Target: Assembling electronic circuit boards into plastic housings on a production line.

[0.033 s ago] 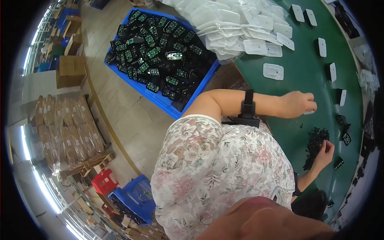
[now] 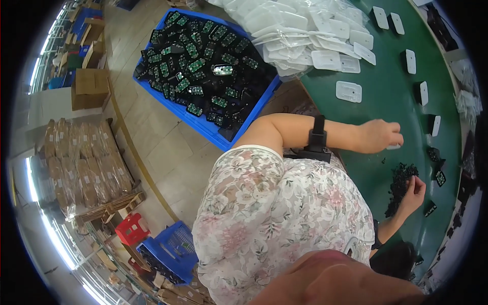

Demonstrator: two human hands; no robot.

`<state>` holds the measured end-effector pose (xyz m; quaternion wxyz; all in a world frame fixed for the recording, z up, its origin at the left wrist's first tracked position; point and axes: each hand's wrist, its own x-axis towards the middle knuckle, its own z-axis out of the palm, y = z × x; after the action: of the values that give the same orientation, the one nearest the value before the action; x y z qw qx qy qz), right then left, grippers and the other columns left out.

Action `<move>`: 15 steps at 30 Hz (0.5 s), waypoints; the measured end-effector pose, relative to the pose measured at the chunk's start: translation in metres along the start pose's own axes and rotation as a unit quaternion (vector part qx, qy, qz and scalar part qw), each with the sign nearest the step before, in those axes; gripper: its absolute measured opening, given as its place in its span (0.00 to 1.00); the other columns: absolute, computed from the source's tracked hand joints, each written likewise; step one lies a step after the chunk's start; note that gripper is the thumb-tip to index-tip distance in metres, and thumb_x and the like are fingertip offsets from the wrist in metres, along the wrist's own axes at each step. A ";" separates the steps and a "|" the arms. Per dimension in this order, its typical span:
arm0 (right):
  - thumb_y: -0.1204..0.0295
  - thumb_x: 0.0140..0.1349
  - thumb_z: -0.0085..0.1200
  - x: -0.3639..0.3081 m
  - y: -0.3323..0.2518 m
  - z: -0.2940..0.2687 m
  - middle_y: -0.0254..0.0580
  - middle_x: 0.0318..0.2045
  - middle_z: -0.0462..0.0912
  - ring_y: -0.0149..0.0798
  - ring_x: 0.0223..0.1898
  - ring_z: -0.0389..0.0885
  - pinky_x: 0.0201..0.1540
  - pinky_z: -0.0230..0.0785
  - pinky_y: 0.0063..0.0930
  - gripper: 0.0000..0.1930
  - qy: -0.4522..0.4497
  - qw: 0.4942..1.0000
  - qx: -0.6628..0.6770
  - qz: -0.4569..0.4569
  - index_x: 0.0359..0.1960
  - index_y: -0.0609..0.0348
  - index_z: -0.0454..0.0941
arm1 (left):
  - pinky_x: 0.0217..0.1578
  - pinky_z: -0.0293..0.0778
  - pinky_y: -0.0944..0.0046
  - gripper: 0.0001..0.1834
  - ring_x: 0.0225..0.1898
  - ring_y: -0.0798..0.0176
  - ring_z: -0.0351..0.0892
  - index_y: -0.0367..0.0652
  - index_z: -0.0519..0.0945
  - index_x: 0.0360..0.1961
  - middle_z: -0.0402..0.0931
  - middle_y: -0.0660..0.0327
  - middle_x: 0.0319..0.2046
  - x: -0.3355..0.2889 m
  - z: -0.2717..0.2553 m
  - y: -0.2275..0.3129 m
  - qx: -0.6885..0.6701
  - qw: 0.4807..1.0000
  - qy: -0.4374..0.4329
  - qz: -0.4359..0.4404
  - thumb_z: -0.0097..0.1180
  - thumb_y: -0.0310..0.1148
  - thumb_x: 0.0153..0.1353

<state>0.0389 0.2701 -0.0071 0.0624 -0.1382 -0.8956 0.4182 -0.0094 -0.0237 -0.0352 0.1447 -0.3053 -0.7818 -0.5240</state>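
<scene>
White plastic piece (image 2: 393, 147), mostly hidden, sits in the gripping left hand (image 2: 378, 136) over the green table (image 2: 370, 114) as the right hand (image 2: 412, 198), its hold unclear, likely picks small black parts (image 2: 398, 189), calling for careful lifting next.

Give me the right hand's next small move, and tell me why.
Probably pinch one bit from the heap of small black parts and lift it clear: the right hand has its fingertips at the heap's edge, while the left hand holds a mostly hidden white piece nearby.
</scene>
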 end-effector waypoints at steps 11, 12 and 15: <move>0.74 0.65 0.53 -0.015 -0.090 0.084 0.33 0.36 0.78 0.25 0.35 0.72 0.43 0.65 0.18 0.06 -0.154 0.936 0.310 -0.062 0.41 0.63 0.76 | 0.22 0.74 0.58 0.07 0.23 0.53 0.77 0.45 0.77 0.34 0.72 0.59 0.28 0.008 -0.002 0.011 -0.014 0.999 0.049 0.014 0.59 0.32 0.54; 0.74 0.65 0.52 -0.016 -0.091 0.087 0.33 0.36 0.78 0.25 0.35 0.72 0.43 0.65 0.18 0.06 -0.148 0.941 0.297 -0.071 0.41 0.63 0.76 | 0.22 0.74 0.58 0.06 0.23 0.54 0.77 0.46 0.77 0.33 0.72 0.60 0.28 0.008 -0.006 0.012 0.009 0.999 0.049 0.008 0.59 0.32 0.54; 0.74 0.65 0.52 -0.021 -0.097 0.090 0.33 0.36 0.78 0.25 0.35 0.72 0.43 0.65 0.18 0.07 -0.128 0.954 0.254 -0.092 0.41 0.64 0.76 | 0.22 0.73 0.59 0.05 0.24 0.56 0.77 0.46 0.78 0.32 0.72 0.62 0.27 0.006 -0.010 0.011 0.026 0.998 0.057 0.001 0.58 0.32 0.54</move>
<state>0.0198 0.1384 0.0097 0.0181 0.0196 -0.7693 0.6384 -0.0079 -0.0283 -0.0198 0.1968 -0.2720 -0.7853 -0.5201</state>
